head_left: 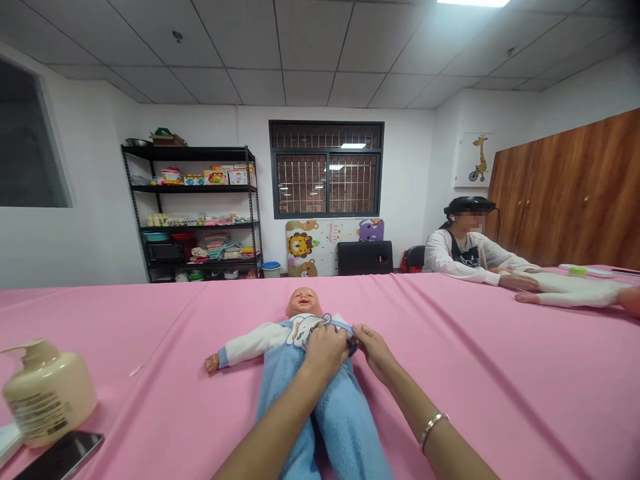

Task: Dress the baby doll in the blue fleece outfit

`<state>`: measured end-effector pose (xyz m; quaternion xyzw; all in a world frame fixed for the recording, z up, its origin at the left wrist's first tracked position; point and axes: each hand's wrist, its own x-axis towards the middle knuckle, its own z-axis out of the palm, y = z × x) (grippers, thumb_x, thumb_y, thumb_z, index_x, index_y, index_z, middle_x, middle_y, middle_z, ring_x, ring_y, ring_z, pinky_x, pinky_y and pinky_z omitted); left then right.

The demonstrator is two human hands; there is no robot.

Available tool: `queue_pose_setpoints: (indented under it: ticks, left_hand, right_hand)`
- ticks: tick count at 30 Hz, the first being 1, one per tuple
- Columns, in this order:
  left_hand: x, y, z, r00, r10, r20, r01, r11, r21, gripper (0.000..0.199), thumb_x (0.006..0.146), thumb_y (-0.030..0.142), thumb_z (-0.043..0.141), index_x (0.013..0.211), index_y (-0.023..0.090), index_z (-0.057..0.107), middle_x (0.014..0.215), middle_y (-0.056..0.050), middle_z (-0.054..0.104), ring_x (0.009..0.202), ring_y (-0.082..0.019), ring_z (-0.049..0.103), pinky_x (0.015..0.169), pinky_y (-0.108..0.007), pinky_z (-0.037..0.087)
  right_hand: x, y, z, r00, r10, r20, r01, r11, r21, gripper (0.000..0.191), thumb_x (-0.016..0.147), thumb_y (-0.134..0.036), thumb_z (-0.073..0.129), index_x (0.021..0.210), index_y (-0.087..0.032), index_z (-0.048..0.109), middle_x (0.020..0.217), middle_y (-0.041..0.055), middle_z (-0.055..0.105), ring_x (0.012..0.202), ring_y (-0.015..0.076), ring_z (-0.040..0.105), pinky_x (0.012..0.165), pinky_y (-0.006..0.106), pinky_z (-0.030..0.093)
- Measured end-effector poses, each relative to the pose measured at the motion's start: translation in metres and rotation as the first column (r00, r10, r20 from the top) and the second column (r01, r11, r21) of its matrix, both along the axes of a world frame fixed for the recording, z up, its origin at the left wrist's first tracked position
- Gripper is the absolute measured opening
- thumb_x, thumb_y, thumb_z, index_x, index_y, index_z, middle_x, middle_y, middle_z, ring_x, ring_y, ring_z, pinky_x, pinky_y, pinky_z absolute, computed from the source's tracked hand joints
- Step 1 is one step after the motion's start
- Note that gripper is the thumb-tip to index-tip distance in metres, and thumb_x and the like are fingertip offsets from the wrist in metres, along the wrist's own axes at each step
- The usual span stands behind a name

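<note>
Pink tabletop (165, 313) lay bare just left and right of the hands (350, 347). Well to their left, near the edge, stood a pump bottle (47, 393) and phone (63, 457).

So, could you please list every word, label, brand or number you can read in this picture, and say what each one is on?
No text here can be read.
Pump bottle: dark print on its label, too blurred to read.
Toy boxes on the black shelf: coloured printing, too small to read.
Baby doll, under the left hand and right hand: an animal picture on the bib, no letters.
Giraffe poster and play mat: pictures only.
</note>
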<state>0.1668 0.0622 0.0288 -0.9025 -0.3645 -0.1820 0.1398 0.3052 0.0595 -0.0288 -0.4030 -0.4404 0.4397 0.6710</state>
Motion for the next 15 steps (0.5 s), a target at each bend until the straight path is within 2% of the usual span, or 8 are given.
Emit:
queue_pose_setpoints:
  ticks: [3,6,11,13,15]
  left_hand:
    - [-0.007,-0.008,0.003,1.0,-0.01,0.004,0.01,1.0,0.019,0.016,0.078,0.02,0.055,0.094,0.017,0.058,0.092,-0.01,0.059,0.085,-0.026,0.058,0.073,-0.037,0.047]
    - [-0.017,-0.016,0.007,1.0,-0.03,-0.003,0.03,0.998,0.053,0.014,0.079,0.02,0.055,0.093,0.017,0.058,0.093,-0.009,0.058,0.083,-0.025,0.057,0.072,-0.036,0.047]
    - [-0.034,-0.03,0.012,0.993,-0.119,0.009,0.115,0.976,0.187,0.018,0.08,0.017,0.054,0.098,0.016,0.057,0.087,-0.009,0.058,0.079,-0.024,0.056,0.07,-0.037,0.048]
    - [-0.041,-0.037,0.012,0.987,-0.162,0.005,0.157,0.96,0.233,0.02,0.081,0.015,0.051,0.101,0.015,0.056,0.084,-0.009,0.058,0.076,-0.023,0.055,0.067,-0.036,0.048]
    - [-0.046,-0.045,0.011,0.981,-0.196,0.012,0.187,0.95,0.25,0.022,0.081,0.013,0.051,0.103,0.015,0.055,0.083,-0.008,0.058,0.075,-0.023,0.055,0.065,-0.035,0.048]
  right_hand:
    - [0.01,0.011,-0.006,0.998,-0.03,0.054,0.032,0.998,-0.046,0.051,0.056,-0.062,0.069,0.058,-0.015,0.047,0.056,-0.0026,0.043,0.056,0.0093,0.037,0.057,0.023,0.033]
    - [0.011,0.028,-0.002,0.999,-0.021,0.032,0.024,0.996,-0.083,0.053,0.051,-0.061,0.071,0.062,-0.015,0.049,0.057,-0.0033,0.045,0.056,0.0086,0.038,0.056,0.022,0.033]
    - [-0.003,0.074,0.014,1.0,-0.02,-0.001,0.02,0.997,-0.072,0.053,0.048,-0.058,0.074,0.067,-0.014,0.051,0.055,-0.0055,0.047,0.05,0.0064,0.038,0.05,0.021,0.031]
    - [-0.011,0.091,0.015,1.0,-0.012,-0.004,0.012,0.998,-0.067,0.051,0.049,-0.055,0.076,0.067,-0.014,0.05,0.054,-0.0056,0.048,0.049,0.0068,0.04,0.049,0.022,0.033]
    - [-0.019,0.099,0.01,1.0,0.009,0.001,-0.009,0.998,-0.057,0.045,0.058,-0.05,0.075,0.069,-0.013,0.052,0.056,-0.0045,0.05,0.05,0.0077,0.044,0.051,0.022,0.037]
